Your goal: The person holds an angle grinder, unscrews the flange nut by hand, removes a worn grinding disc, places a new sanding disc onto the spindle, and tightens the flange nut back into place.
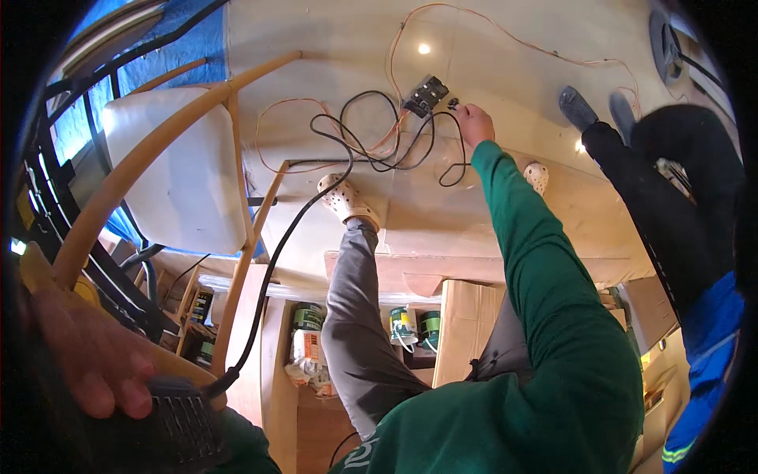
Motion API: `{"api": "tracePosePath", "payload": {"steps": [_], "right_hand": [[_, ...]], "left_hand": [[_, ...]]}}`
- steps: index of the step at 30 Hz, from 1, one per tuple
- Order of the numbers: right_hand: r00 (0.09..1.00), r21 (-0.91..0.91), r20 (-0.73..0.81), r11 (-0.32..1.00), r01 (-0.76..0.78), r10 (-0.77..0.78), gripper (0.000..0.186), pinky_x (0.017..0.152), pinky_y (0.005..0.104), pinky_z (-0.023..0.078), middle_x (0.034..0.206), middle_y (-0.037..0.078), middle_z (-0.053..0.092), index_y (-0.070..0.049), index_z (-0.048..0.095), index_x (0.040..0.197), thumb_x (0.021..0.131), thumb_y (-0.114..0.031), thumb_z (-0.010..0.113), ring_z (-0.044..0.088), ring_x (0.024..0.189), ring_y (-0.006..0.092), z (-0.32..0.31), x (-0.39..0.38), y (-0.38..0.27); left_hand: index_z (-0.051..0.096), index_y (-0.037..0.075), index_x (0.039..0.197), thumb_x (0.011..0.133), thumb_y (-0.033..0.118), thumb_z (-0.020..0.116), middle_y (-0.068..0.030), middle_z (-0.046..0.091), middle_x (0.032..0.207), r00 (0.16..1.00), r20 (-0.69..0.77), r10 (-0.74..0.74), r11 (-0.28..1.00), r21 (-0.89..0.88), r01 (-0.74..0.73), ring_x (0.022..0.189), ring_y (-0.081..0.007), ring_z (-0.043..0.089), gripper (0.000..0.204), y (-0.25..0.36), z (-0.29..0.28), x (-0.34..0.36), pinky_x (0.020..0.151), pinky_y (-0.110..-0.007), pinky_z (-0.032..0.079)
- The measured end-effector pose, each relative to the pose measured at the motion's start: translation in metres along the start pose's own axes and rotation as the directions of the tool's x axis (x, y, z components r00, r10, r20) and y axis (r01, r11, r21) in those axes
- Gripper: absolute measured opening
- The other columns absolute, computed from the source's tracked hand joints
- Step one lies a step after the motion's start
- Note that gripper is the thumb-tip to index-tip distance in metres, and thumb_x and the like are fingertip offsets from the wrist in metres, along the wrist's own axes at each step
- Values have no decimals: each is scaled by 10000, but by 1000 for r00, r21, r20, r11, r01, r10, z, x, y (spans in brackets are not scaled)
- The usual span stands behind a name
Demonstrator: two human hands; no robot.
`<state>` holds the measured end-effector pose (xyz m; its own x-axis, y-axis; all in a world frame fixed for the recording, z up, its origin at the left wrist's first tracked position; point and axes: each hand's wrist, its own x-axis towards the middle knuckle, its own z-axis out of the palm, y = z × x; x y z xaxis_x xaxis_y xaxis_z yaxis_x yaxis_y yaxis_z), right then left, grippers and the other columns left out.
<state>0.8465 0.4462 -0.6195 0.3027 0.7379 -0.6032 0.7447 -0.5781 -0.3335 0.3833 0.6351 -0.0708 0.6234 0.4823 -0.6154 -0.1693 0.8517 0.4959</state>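
Note:
My right hand (pixel 475 125) reaches out over the floor, fingers pinched at a small black plug-like piece (pixel 453 103). Just left of it lies a black power strip (pixel 425 95), with black and copper-coloured wires joined to it. At the lower left, my left hand (pixel 91 359) is closed over a dark power tool (pixel 185 426) with a vented housing; its exact kind is unclear. From that tool a thick black cord (pixel 276 261) runs across to the loops beside the strip. The tool lies against a wooden chair frame (pixel 142 170), partly hidden by my hand.
The chair's pale panel (pixel 178 170) stands at left. Cardboard (pixel 442 213) covers the floor around my feet. Below, a shelf unit holds paint tins (pixel 403 324) and a bag (pixel 305 347). Another person's dark-clad leg (pixel 639 197) is at right, near a fan-like object (pixel 666 47).

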Motion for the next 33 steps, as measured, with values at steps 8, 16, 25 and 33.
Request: {"api": "tracePosePath", "payload": {"steps": [8,16,25,33], "right_hand": [[973,-333,176,921,200,-148,316,814,522,548,953,176,735,-112,766,1001,960,-397,636,693,918,398,8,36,-36],[969,-329,193,920,211,-153,326,807,530,555,968,165,742,-114,769,998,959,-409,637,701,922,391,16,41,-38],[963,-405,228,885,227,-143,371,821,528,569,960,207,743,-53,761,970,973,-394,613,714,929,402,17,41,-67],[927,-488,329,808,329,-179,282,847,520,581,1051,191,753,-52,783,992,923,-242,586,729,974,388,23,50,-67]], "left_hand": [[492,-42,1376,911,353,574,-204,613,1156,1000,-13,13,1000,-25,-13,1081,-299,582,615,-7,-1,-5,946,-411,407],[488,-35,1374,895,348,623,-189,624,1121,999,-30,20,999,-29,-21,1036,-291,600,628,-9,2,-3,905,-404,438],[485,-28,1373,876,342,679,-171,636,1083,998,-56,23,999,-48,-25,985,-282,621,649,-11,2,-2,858,-396,473],[481,-21,1371,859,336,728,-156,647,1048,998,-56,27,998,-50,-30,939,-273,639,671,-12,-1,2,817,-390,504]]}}
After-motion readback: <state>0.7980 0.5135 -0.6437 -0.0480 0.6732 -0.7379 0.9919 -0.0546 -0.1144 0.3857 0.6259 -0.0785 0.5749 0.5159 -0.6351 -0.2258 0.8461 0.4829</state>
